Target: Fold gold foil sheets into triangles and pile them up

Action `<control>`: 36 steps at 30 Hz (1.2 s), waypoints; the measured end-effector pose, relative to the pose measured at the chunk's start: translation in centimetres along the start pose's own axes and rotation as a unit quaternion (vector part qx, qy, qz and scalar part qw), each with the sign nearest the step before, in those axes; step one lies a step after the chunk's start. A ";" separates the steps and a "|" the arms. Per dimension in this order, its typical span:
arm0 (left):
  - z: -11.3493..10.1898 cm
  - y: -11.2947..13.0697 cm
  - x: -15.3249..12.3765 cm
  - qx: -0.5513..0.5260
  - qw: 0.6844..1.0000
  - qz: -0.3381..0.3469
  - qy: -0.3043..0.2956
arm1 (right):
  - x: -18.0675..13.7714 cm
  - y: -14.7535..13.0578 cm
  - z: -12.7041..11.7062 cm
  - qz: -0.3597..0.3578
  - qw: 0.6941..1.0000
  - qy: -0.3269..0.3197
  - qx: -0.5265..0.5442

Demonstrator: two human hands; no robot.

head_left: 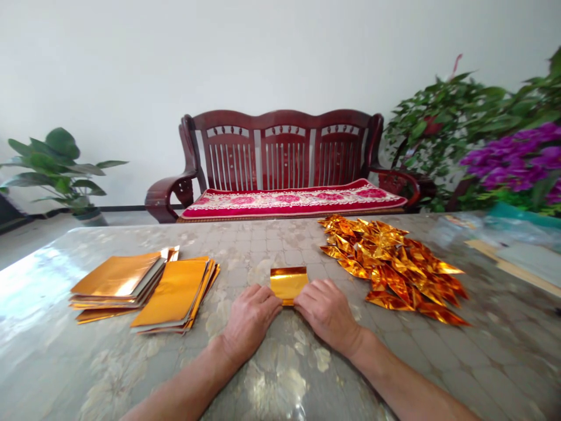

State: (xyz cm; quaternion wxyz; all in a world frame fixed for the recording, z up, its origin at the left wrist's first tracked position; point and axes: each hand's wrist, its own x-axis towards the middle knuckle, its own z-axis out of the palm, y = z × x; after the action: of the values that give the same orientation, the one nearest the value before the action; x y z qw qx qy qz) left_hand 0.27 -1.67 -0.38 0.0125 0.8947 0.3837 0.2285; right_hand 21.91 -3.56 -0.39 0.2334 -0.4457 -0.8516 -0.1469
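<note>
A small sheet of gold foil paper (289,285) lies on the table in front of me, its far edge curled up and its near edge folded over. My left hand (254,316) pinches the near left corner of the sheet. At the near right corner, my right hand (326,310) grips it in the same way, fingers closed. The fingertips hide both near corners. To the left are two stacks of flat gold foil paper, one stack (116,276) farther left and another stack (173,295) nearer my left hand. A heap of folded gold foil pieces (390,263) lies to the right.
The table (245,240) has a glossy patterned cover. Clear plastic and flat boards (526,263) lie at its right edge. Beyond stands a dark red wooden bench (284,149) with a red floral cushion (293,200). Potted plants (61,169) flank it.
</note>
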 end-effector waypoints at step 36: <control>1.1 -0.5 1.5 -0.078 0.968 -0.223 -0.081 | 0.2 2.0 0.7 0.212 0.965 -0.113 0.109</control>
State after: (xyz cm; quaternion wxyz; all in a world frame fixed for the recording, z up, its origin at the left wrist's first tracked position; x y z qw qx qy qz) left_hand 1.24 -0.13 -0.85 0.1637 0.7984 0.5520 0.1763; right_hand 23.30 -1.96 -0.79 0.2082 -0.6017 -0.7694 0.0509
